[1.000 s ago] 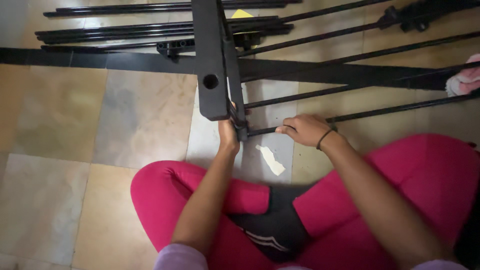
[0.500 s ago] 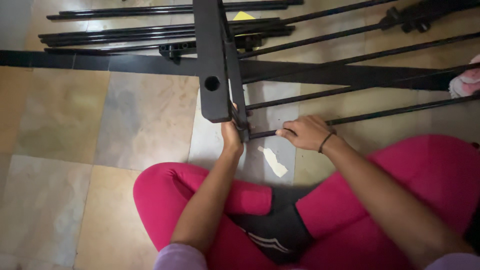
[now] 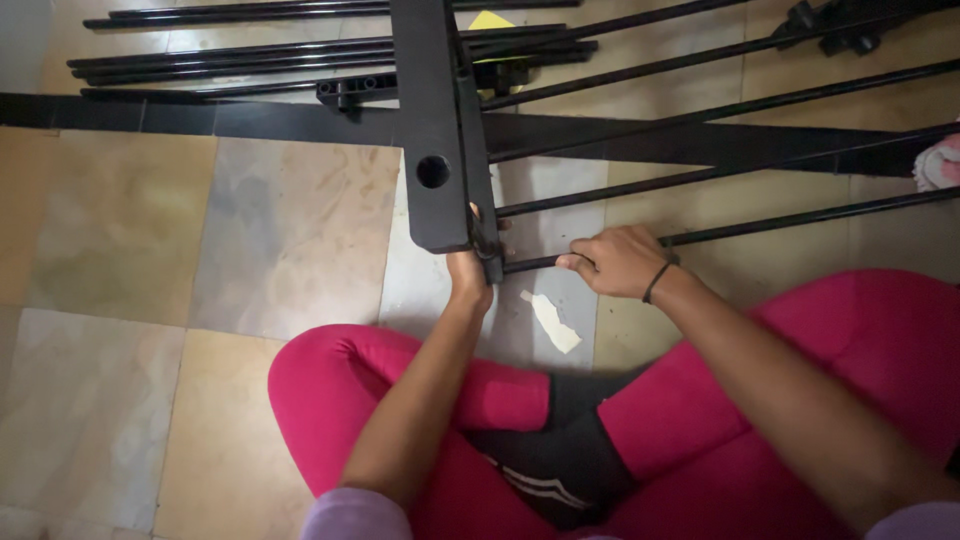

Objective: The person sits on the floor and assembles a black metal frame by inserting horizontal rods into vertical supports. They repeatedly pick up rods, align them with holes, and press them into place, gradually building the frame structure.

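Note:
I sit cross-legged on a tiled floor in pink trousers. A flat black metal post (image 3: 432, 110) with a round hole stands in front of me, with thin black rods (image 3: 780, 222) running from it to the right. My left hand (image 3: 470, 272) grips the post's lower end at the bracket where the rods meet it. My right hand (image 3: 618, 262), a black band on its wrist, is closed around the lowest rod just right of that joint.
More black rods and tubes (image 3: 250, 55) lie on the floor at the back, with a black clamp part (image 3: 830, 22) at the top right. A small pale strip (image 3: 550, 322) lies on the tile near my knees. A pink-and-white thing (image 3: 940, 162) sits at the right edge.
Almost nothing has moved. Both hands keep the same grips on the post and the rod; the view has shifted very slightly.

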